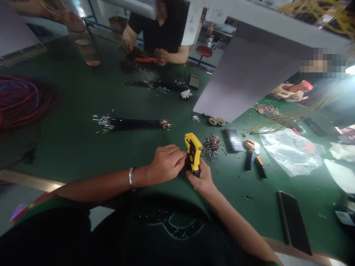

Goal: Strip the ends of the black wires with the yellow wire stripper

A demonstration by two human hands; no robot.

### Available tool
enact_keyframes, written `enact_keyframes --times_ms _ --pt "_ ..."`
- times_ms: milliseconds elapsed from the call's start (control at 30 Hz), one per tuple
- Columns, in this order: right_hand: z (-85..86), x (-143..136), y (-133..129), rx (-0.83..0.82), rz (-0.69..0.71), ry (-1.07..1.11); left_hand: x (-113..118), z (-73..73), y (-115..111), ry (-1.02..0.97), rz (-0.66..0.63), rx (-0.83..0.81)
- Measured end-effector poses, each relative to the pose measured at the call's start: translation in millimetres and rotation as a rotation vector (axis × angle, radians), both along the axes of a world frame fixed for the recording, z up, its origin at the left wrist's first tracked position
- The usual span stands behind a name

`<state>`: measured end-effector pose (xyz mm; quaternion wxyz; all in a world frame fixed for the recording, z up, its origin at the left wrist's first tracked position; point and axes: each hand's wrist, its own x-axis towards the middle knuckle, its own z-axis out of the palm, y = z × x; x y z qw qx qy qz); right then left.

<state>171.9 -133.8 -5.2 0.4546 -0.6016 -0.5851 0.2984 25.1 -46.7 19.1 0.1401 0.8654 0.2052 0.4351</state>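
Observation:
My right hand (203, 178) is wrapped round the handles of a yellow and black wire stripper (195, 147), its head pointing up and away from me. Close against the tool's left side, my left hand (168, 164) has its fingers pinched together; whatever they hold is too small or hidden to make out. A bundle of black wires (133, 124) lies beyond my left hand, with silvery ends to the left and bare coppery ends to the right. Just right of the stripper is a heap of small dark and coppery pieces (212, 146).
An orange and blue hand tool (253, 155), a clear plastic bag (291, 151) and a phone (294, 221) lie to the right. Tape rolls (216, 121) sit by a grey partition (244, 70). Red-blue coiled wire (22, 99) is at left. Co-workers sit opposite.

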Motion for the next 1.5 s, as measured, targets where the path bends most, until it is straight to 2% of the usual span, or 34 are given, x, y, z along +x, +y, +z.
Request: enact_keyframes --times_ms 167,300,600,733,833,1067,1267,1500 --pt "-10.0 2 -4 0.24 -0.1 -0.365 -5 5.0 -1 -0.043 -0.095 -0.158" --pt "-11.4 5 -5 0.362 -0.113 -0.522 -8 8.3 0 -0.055 -0.124 -0.327" --pt "-9.7 10 -5 0.399 -0.064 -0.555 -9 19.1 4 -0.02 -0.237 -0.743" --pt "-6.8 9 -5 0.452 -0.054 -0.567 -10 19.3 7 -0.016 -0.315 -1.013" --pt "-5.5 9 -5 0.473 -0.041 -0.57 -10 17.9 8 -0.044 -0.345 -1.128" --pt "-9.3 10 -5 0.485 -0.015 -0.593 -10 20.0 6 -0.048 -0.339 -1.191" --pt "-12.4 8 -1 0.374 0.0 -0.545 -10 15.5 8 -0.053 -0.327 -1.154" --pt "-6.2 5 1 0.305 -0.017 -0.468 -8 11.7 7 -0.071 -0.285 -1.181"
